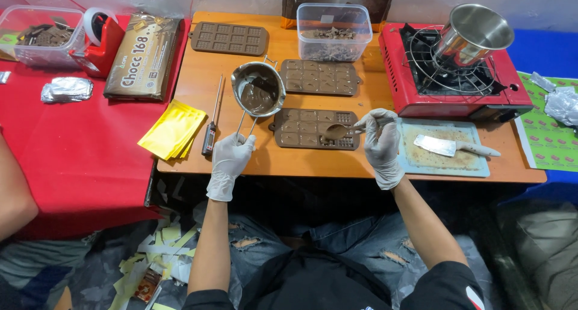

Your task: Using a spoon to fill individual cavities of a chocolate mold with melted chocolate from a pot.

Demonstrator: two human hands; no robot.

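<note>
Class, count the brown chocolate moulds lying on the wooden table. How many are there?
3. One mould lies at the far left, one mould beside the small pot, and the nearest mould under the spoon.

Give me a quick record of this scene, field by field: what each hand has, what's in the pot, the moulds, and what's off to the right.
left hand: gloved, grips wire handle of melting pot
pot contents: melted chocolate
right hand: gloved, holds spoon of chocolate over nearest mould
moulds: three brown trays on wooden table
thermometer: lies left of pot handle
right side: red gas stove with steel pot; knife on cutting board
</note>
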